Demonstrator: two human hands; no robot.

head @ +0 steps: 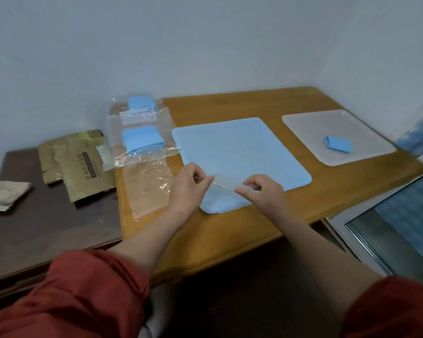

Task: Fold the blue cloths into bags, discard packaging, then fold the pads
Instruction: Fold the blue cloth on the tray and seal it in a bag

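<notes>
A clear bag [226, 182] is pinched between the curled fingers of the left hand [188, 184] and right hand [261, 191], at 6 o'clock on 1 blue pad [239, 147]. 2 bagged blue cloths [142, 140] are seen at 10 o'clock and 1 rolled cloth [338, 144] at 2 o'clock.

- Head view: one wide-angle camera, worn on the head, facing forward and down.
- Nearness: close above wooden table [230, 230]; left hand [188, 185], right hand [263, 192] mid-frame.
</notes>
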